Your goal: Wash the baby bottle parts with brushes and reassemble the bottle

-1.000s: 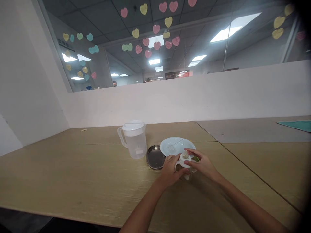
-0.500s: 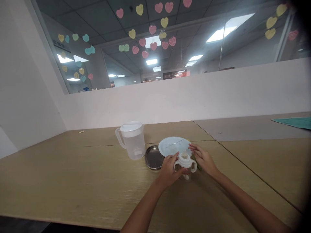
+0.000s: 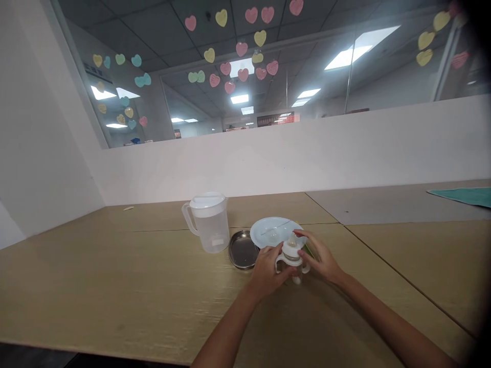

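Note:
A clear baby bottle (image 3: 296, 273) with white side handles stands on the table, close in front of the light blue plate. My left hand (image 3: 267, 269) is closed round its left side, thumb across the front. My right hand (image 3: 321, 255) has its fingers at the bottle's white collar (image 3: 290, 249), thumb in front and fingertips near the pale teat (image 3: 293, 239). A narrow clear band shows between the collar and the handle ring. The right handle is partly hidden by my right hand.
Behind the bottle is a light blue plate (image 3: 264, 225) with a clear item on it. A round metal dish (image 3: 243, 250) lies left of the plate, and a lidded plastic pitcher (image 3: 212, 227) stands further left. Teal cloth (image 3: 466, 195) lies at the far right.
My right hand has moved left and closed on the bottle's collar. The collar now sits a little higher, apart from the handle ring. My left hand keeps its hold.

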Available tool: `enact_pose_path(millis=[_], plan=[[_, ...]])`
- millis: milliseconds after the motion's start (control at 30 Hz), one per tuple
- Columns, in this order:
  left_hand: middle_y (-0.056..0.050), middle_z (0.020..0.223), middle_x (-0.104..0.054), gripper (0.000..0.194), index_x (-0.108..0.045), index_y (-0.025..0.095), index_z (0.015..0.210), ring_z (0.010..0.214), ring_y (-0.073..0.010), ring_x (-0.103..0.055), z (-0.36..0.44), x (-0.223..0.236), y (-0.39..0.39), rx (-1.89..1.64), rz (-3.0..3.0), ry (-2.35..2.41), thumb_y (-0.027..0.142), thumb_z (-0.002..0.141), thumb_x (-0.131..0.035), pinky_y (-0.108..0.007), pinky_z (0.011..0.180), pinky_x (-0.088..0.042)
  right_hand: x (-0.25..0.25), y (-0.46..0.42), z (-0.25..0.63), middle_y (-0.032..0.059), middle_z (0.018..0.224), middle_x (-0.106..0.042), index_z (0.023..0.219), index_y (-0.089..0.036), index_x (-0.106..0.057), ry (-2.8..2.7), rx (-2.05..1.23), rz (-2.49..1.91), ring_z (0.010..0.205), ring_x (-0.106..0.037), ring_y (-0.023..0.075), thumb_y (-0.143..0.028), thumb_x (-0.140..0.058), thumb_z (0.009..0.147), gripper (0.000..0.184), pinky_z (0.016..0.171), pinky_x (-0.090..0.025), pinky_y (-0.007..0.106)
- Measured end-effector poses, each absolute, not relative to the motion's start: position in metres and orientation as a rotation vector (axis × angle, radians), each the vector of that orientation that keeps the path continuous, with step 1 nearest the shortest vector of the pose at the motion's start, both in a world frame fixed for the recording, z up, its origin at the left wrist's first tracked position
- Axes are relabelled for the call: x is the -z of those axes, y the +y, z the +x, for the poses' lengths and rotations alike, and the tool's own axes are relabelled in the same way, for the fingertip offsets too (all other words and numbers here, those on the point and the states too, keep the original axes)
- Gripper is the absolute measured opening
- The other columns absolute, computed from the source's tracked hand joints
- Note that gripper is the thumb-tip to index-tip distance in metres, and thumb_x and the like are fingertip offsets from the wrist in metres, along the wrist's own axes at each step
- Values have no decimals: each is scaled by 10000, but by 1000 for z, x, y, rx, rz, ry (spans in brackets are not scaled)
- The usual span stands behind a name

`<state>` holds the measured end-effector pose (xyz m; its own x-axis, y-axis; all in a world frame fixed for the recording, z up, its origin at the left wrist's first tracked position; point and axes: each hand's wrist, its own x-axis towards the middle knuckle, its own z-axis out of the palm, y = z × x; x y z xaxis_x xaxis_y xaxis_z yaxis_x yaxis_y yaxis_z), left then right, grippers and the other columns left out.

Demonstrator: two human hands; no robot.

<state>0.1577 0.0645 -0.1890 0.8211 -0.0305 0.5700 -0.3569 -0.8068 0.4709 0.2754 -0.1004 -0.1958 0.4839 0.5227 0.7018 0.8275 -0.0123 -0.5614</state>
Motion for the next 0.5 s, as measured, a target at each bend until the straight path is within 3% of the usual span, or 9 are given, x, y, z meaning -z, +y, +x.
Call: enact_pose_path(millis=[200,500], plan=[[-84,1070,-577,586,-425,192,1248,970,-222,-496,158,189,64,-752,2450,-302,530,780,-526,-366,874,-385,197,-101,273,62,1210,-543,1187,-236,-518,-1091,125,-1566,1137,-470,250,-406,-485,839,388,983,-347,395],[-95,1097,-570,607,-388,186,1288,1006,-231,-495,160,192,66,-761,2479,-324,511,792,-518,-383,889,-391,186,-87,267,56,1096,-618,1031,-242,-599,-776,-244,-1285,1033,-551,233,-404,-710,664,416,864,-454,330]])
